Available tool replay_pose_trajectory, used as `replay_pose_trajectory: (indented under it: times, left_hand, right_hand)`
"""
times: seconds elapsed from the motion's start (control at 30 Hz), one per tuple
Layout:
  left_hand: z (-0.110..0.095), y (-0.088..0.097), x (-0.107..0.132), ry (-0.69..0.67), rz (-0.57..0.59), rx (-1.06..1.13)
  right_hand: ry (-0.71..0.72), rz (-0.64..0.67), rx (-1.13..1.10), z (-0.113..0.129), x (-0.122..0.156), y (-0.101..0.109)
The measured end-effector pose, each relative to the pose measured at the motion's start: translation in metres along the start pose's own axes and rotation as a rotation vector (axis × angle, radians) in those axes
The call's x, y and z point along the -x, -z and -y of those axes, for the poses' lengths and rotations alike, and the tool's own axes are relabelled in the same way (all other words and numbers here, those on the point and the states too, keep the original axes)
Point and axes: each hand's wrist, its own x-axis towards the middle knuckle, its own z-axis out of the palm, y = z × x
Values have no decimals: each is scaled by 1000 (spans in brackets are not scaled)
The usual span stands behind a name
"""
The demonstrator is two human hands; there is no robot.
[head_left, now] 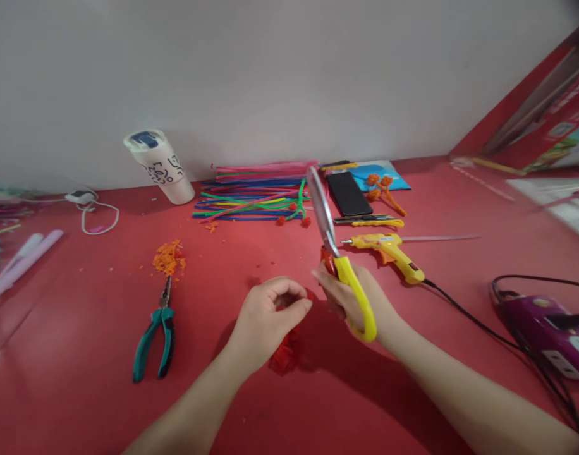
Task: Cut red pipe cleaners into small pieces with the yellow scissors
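My left hand is curled shut around a fuzzy red piece, which hangs below my palm over the red table. My right hand grips a pair of scissors with yellow and red handles; the metal blades point up and away, closed together. The two hands almost touch at the fingertips, where a bit of red fuzz shows between them.
Teal-handled pliers lie at the left beside a pile of orange fuzz. Coloured pipe cleaners, a phone, orange fuzzy flowers and a yellow glue gun lie behind. A purple device with cables is right; a paper cup stands by the wall.
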Motion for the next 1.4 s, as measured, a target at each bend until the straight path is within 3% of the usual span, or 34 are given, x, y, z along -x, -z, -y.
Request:
replay_pose_trajectory:
  times: [0.2, 0.37, 0.57, 0.7, 0.8, 1.0, 1.1, 1.3, 1.4]
  left_hand:
    - [5, 3, -3, 133, 72, 158]
    - [5, 3, -3, 128, 97, 81]
    - [2, -3, 2, -210, -107, -338]
    - [6, -6, 4, -307, -146, -442]
    - [6, -5, 3, -240, -127, -330]
    - [4, -1, -2, 128, -43, 162]
    - [4, -2, -2, 152, -18, 205]
    - [3, -3, -1, 95, -47, 92]
    - [4, -2, -2, 129, -46, 188]
  right_hand:
    - [43, 235, -230, -2, 2, 5]
    - [-77, 211, -125, 8, 7, 4]
    - [-81, 98, -74, 11, 9, -1]
    - [-83, 64, -92, 8, 10, -7]
    - [-102, 62, -103, 10, 10, -6]
    - [-82, 125, -133, 12, 8, 1]
    - [-90, 143, -125, 12, 9, 1]
    - [-44, 112, -71, 7, 10, -5]
    - [8, 59, -25, 4, 9, -3]
